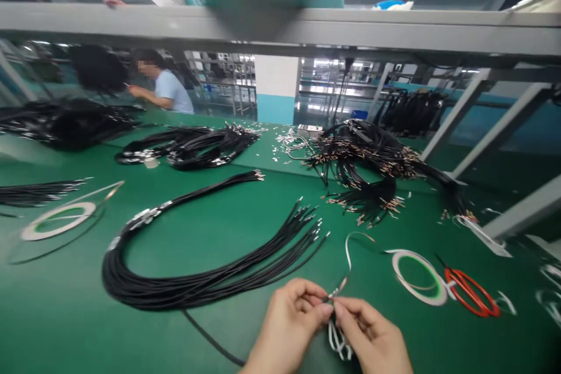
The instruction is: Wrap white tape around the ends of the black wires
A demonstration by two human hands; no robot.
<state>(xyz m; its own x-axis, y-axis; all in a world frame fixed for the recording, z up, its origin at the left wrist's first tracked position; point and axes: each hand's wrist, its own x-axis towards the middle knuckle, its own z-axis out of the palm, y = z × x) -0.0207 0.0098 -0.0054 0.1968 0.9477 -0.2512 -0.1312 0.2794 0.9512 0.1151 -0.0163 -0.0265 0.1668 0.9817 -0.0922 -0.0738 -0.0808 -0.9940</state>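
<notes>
My left hand (294,317) is closed in a pinch on the end of a thin black cable. Against it, fingertip to fingertip, my right hand (367,327) pinches at the same spot; the small piece between its fingers is mostly hidden. A whitish tip (333,292) pokes out above the fingertips, and a thin white strip (349,254) curves up from there. White loops (337,342) show below, between my hands. Left of them lies a curved bundle of black cables (175,289) with silvery ends. Another cable length (210,339) runs toward my left wrist.
To the right lie a white tape ring (418,277) and a red wire coil (471,292). Another ring (59,221) is at left. Heaps of black cables (363,149) line the back, under a grey shelf beam (131,23). A person (170,90) works beyond the table.
</notes>
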